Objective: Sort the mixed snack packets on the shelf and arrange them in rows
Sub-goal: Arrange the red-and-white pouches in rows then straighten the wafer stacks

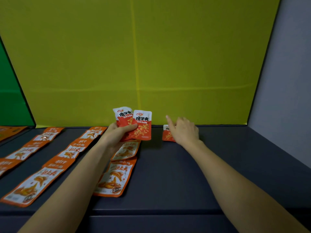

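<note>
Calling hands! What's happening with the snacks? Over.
Left hand grips two red packets. Right hand at third red packet on shelf, grip unclear. Nothing blocking.

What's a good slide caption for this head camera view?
Left hand holds two red packets while right hand touches a third red packet on the shelf beside rows of orange packets.

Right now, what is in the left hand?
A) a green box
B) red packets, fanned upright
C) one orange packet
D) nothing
B: the left hand grips at least two red packets, held up above the shelf; the orange packets lie flat in rows.
</note>
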A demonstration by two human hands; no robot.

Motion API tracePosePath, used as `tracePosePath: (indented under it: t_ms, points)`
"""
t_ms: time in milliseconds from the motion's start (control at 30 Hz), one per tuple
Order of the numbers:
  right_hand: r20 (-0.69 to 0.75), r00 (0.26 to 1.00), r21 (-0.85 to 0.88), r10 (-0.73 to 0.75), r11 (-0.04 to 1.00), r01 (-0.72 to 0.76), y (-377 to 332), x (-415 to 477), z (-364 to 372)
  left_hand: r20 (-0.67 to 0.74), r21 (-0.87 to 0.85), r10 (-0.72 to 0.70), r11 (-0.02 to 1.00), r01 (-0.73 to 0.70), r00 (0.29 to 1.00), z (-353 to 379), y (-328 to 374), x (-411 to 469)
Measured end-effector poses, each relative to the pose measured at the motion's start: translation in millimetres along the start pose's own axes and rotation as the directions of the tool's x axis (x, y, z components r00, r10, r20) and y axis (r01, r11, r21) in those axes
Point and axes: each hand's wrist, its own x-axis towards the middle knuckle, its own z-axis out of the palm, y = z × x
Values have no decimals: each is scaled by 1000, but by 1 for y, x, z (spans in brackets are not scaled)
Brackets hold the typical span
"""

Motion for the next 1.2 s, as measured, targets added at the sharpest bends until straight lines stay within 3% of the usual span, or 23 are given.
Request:
tracePosePath:
  t_ms: [133, 300, 367, 533, 767, 933, 1200]
  points:
    - [192, 975, 426, -113, 905, 21, -26, -14, -5, 67, 73, 21, 997, -26, 998, 5, -2, -4]
    - [281, 950, 705, -137, 701, -107, -31, -21, -19, 143, 93, 40, 994, -53, 989, 14, -4, -9]
    - [256, 961, 739, -102, 661, -126, -17, -18, -36, 134, 80, 35, 996, -46, 990, 14, -4, -9]
    - [352, 936, 575, -12, 792, -206, 28, -27, -47, 34, 97, 57, 993, -60, 998, 9, -5, -4]
    - [353, 934, 194, 49, 973, -124, 32, -33, -28, -1, 96, 44, 994, -43, 999, 7, -5, -3]
    - [325, 944, 66, 52, 995, -77, 31, -37, -26, -8, 77, 46, 996, -45, 999, 6, -3, -8]
    - [300, 954, -2, 29, 1000, -29, 30, -42, -29, -32, 72, 40, 997, -38, 999, 7, 4, -19]
